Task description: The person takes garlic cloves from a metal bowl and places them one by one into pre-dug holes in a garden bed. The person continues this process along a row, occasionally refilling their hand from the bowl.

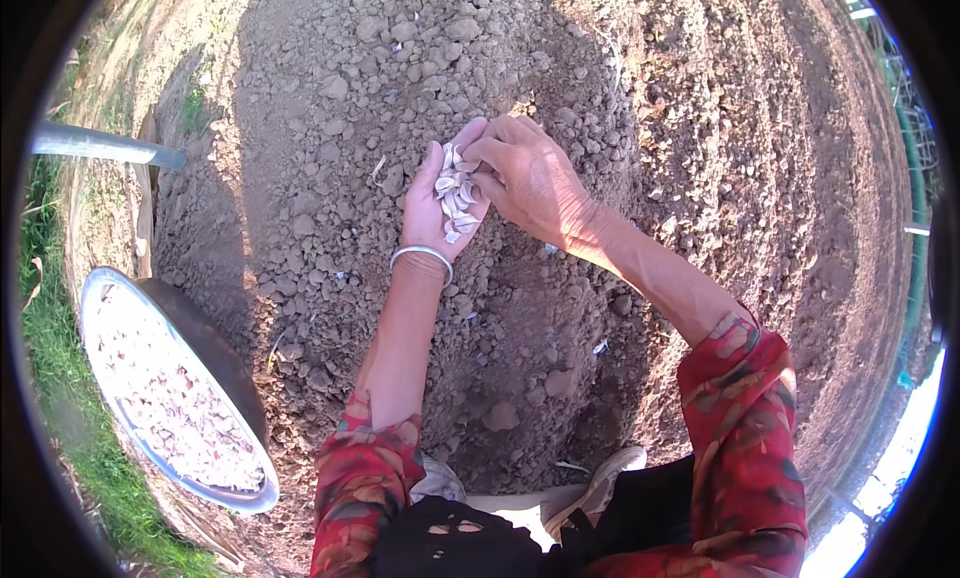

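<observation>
A small heap of garlic cloves (456, 191) rests in my cupped left hand (420, 210), palm up over the soil. A metal bangle (421, 257) circles that wrist. My right hand (529, 173) reaches in from the right, its bent thumb and fingers touching the edge of the heap. Whether a clove is pinched between those fingertips is hidden. Below both hands lies loose, cloddy soil (337, 195). To the lower left, a metal basin (217, 353) full of garlic cloves (172, 398) stands tilted in the view.
A grey pipe (109, 144) juts in from the left. Green grass (90, 443) borders the soil there. My shoes (600, 484) stand on the ground at the bottom. Ridged soil (727, 165) and a mesh fence (911, 142) lie to the right.
</observation>
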Motion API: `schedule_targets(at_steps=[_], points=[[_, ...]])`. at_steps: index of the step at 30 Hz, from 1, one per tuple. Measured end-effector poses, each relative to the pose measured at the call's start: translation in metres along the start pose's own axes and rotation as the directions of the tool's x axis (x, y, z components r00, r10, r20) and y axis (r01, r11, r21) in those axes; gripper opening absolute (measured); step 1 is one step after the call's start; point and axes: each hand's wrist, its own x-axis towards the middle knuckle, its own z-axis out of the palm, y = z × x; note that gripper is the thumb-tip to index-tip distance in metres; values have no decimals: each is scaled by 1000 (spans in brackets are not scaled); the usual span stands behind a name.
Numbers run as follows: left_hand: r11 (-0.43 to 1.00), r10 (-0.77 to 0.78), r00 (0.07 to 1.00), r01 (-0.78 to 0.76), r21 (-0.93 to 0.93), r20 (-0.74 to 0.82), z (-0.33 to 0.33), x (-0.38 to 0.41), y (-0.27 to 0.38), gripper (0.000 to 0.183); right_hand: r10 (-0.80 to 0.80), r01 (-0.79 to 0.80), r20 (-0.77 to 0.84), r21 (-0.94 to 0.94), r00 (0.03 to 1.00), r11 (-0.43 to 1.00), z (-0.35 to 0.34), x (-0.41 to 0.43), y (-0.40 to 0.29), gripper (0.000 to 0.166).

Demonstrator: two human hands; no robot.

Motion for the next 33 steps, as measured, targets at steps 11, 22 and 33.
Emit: schedule_targets(at_steps=[11, 22, 33], points=[[998, -10, 997, 16, -68, 82, -3, 1, 1, 48, 94, -88, -79, 78, 992, 993, -12, 9, 14, 3], [996, -2, 997, 9, -91, 81, 3, 1, -1, 53, 558, -598, -216, -288, 802, 748, -97, 39, 274, 19], [995, -38, 989, 50, -85, 140, 2, 6, -1, 53, 543, -568, -170, -177, 822, 804, -83, 38, 283, 19]])
